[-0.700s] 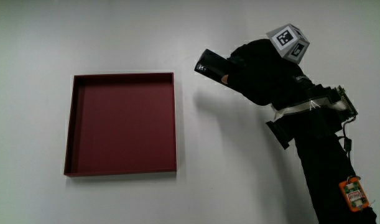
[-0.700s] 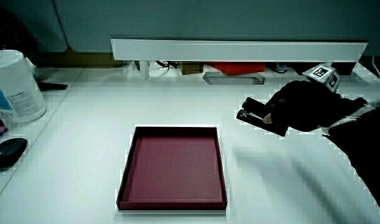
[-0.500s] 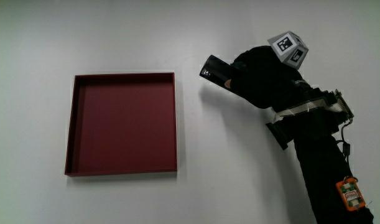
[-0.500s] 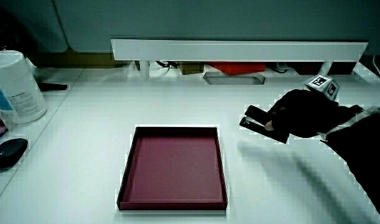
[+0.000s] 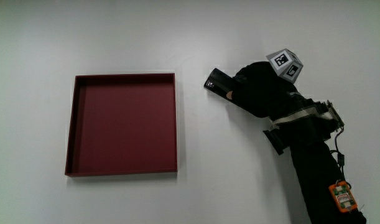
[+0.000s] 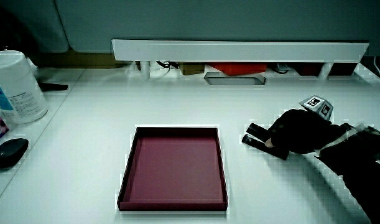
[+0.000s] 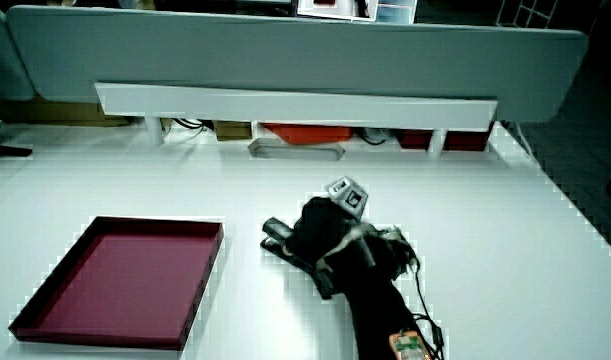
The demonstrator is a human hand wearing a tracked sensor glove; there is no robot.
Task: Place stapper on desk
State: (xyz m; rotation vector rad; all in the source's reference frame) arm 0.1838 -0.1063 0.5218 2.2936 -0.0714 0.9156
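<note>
White desk surface (image 5: 252, 37) fills the main view, and in both side views it runs up to a low partition with a white shelf (image 6: 239, 48) along it. At this moment the hand (image 5: 259, 90) is down at desk level with its fingers clamped around a black stapler (image 5: 217, 83); the patterned cube (image 5: 284, 63) sits on the back of the glove, and the forearm (image 5: 317, 168) runs from the hand back toward the person. Only one end of the stapler projects from the grip, pointing toward the red tray (image 5: 121, 123); the rest is covered by the glove. Its long axis lies roughly flat along the desk and in line with the hand, so the free end is the part nearest the tray while the held end sits under the palm. In a side view the stapler (image 6: 257, 135) appears to rest on or just above the surface beside the hand (image 6: 298, 132); actual contact cannot be confirmed. The stapler lies beside the tray, clearly apart from it, not in it. Judgement: the placing step is nearly complete, and what remains is to release the grip and lift the hand away without dragging the stapler. Near the desk's edge in that same view stand a white canister (image 6: 14, 87) and a dark computer mouse (image 6: 8, 153), well apart from the working area.
</note>
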